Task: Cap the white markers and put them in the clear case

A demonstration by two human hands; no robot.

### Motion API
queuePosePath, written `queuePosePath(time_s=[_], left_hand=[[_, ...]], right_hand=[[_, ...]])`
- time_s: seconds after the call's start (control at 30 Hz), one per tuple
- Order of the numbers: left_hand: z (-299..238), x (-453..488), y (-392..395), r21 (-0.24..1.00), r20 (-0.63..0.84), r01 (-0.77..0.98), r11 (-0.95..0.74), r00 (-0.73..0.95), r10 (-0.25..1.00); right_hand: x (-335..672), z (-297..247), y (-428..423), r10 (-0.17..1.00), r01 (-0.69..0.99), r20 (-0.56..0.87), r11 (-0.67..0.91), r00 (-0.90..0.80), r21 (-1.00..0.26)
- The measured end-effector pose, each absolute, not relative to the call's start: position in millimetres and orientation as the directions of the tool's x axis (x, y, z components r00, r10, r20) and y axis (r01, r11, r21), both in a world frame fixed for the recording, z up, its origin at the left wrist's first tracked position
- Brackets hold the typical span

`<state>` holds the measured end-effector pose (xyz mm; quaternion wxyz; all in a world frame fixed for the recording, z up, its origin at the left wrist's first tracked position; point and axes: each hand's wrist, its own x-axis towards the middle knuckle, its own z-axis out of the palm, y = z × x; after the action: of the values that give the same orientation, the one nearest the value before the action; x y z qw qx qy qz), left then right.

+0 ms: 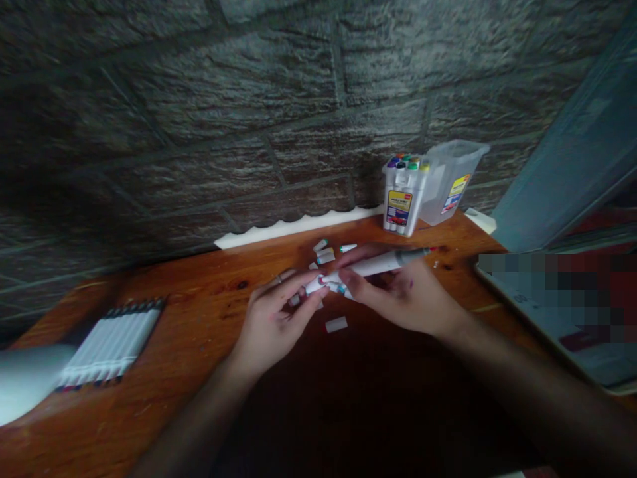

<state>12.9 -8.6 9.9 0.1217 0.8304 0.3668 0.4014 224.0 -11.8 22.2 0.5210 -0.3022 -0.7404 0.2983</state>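
Note:
My right hand [418, 302] grips a white marker [375, 265] by its barrel. The marker lies tilted, its bare red tip pointing right and its other end towards my left hand [269, 322]. Between the thumb and fingers of that hand is a small white marker cap [314, 285] with red on it. The cap meets or nearly touches the marker's left end; I cannot tell whether it is seated. Several loose caps lie under and beyond the hands, among them a green-ended cap [348, 248]. Nearer to me on the wooden table [199, 338] is another loose cap [336, 324].
Several white markers [112, 342] lie side by side at the left, next to a blurred white rounded object [30, 382]. At the back right stand a marker-filled case [402, 199] and a translucent container [445, 182]. A wavy white strip [298, 226] runs along the brick wall [259, 153].

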Motion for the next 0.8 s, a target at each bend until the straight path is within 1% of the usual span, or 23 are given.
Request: queuePosePath(time_s=[0.1,0.17,0.27,0.33,0.4,0.5,0.6,0.8], left_hand=[[10,14,-9,0.449,0.592,0.543,-0.71,0.415,0.691],[9,15,-9,0.449,0.591,0.548,-0.705,0.409,0.695],[6,16,-8,0.496,0.574,0.545,-0.676,0.378,0.726],[4,14,-8,0.531,0.567,0.54,-0.653,0.347,0.747],[3,13,-9,0.557,0.565,0.535,-0.635,0.316,0.762],[2,11,-11,0.57,0.566,0.533,-0.625,0.296,0.769],[4,12,-11,0.556,0.576,0.519,-0.649,0.322,0.751],[6,11,-8,0.526,0.604,0.529,-0.666,0.318,0.73]], right_hand=[[225,22,-12,0.661,0.203,0.658,0.744,-0.359,-0.637],[226,23,-13,0.616,0.242,0.688,0.786,-0.384,-0.569],[230,25,-11,0.603,0.317,0.712,0.797,-0.36,-0.514],[234,25,-7,0.61,0.395,0.736,0.778,-0.293,-0.488],[240,24,-1,0.635,0.47,0.751,0.727,-0.183,-0.501],[245,21,5,0.672,0.488,0.739,0.663,-0.052,-0.568],[244,19,7,0.706,0.463,0.708,0.636,-0.024,-0.618],[241,13,10,0.818,0.349,0.573,0.55,-0.043,-0.759]])
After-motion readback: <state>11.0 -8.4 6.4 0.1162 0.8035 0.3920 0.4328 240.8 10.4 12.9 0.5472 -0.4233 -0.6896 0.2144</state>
